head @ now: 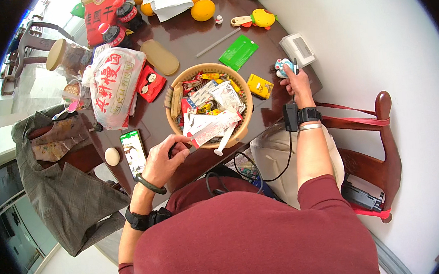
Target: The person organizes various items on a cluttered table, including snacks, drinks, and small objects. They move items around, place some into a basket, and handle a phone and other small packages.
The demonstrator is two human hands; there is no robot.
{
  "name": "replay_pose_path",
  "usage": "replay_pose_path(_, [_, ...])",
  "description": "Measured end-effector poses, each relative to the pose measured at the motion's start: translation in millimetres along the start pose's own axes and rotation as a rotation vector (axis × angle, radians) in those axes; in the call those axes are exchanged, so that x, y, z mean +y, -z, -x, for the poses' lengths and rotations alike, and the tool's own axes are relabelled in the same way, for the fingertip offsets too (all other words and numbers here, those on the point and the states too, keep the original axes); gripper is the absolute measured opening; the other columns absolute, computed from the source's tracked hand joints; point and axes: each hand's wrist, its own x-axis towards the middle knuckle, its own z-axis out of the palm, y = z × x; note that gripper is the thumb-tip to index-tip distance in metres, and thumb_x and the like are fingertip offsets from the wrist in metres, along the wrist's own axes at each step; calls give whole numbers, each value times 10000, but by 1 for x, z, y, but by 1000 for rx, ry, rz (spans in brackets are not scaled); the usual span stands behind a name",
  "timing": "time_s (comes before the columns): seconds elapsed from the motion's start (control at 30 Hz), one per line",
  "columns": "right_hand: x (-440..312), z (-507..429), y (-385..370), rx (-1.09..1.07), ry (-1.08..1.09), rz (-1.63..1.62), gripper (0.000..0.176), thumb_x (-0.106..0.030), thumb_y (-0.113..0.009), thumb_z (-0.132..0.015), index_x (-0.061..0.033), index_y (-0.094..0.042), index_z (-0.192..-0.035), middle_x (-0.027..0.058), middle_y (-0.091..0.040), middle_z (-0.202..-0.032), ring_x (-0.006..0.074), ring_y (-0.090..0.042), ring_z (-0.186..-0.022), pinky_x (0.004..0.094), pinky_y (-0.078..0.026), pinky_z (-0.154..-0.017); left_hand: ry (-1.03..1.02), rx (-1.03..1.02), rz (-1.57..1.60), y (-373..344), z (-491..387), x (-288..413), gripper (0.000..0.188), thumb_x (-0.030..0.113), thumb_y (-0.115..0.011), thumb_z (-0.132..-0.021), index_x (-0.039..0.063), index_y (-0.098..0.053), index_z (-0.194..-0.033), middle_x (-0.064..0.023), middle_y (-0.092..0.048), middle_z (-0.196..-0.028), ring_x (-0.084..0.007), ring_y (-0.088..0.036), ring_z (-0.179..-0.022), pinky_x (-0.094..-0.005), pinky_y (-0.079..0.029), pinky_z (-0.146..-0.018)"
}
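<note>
At the table's right corner, my right hand point(297, 84) has its thumb and fingers on a small blue-and-white toy figure point(283, 68). A thin dark rod, like a pen point(295, 66), sticks up beside the thumb. My left hand point(169, 152) is at the lower left rim of a round tan plastic basket point(245, 92), its fingers curled around a small dark object, mostly hidden. The fingertips are close to a red-and-white paper packet point(215, 129) in the basket. Wrapped sweets, foil packs and a white stick-like item point(225, 139) fill the basket.
A phone point(133, 153) and round cream object point(112, 156) lie left. Beyond are a tied plastic bag point(115, 87), cola bottles point(112, 34), a green packet point(239, 52), a yellow box point(260, 86) and a white case point(297, 49). A cable hangs below my right wrist; chairs flank the table.
</note>
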Motion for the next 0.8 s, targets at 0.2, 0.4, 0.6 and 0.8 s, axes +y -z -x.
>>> replay_pose_path(0.2, [-44, 57, -13, 208, 526, 557, 447, -366, -706, -848, -6, -630, -1101, 91, -650, -638, 185, -657, -605, 338, -504, -583, 27, -19, -30, 3, 11, -9, 250, 69, -646, -882, 30, -631, -1129, -13, -605, -803, -87, -551, -706, -257, -482, -684])
replay_pose_path(0.4, [-48, 142, -70, -235, 856, 788, 386, -397, -732, -816, -47, -653, -959, 169, -653, -888, 322, -673, -850, 423, -543, -708, -1, -36, -73, 4, 11, -9, 247, 72, -641, -895, 33, -624, -1139, 7, -584, -813, -72, -537, -714, -245, -472, -670])
replay_pose_path(0.6, [-41, 121, -57, -206, 837, 521, 230, -238, -720, -851, -24, -698, -933, 110, -649, -768, 233, -635, -691, 339, -508, -625, 1, -15, -97, 5, 16, -8, 253, 83, -651, -875, 24, -628, -1120, -25, -607, -801, -107, -553, -716, -270, -485, -701])
replay_pose_path(0.8, [-24, 59, 19, 3, 182, -49, 236, -236, -695, -854, -3, -662, -877, -13, -565, -619, 58, -461, -455, 233, -339, -415, 33, -18, -51, 6, 17, -16, 259, 93, -647, -890, 21, -620, -1137, 3, -589, -810, -86, -543, -729, -255, -477, -688])
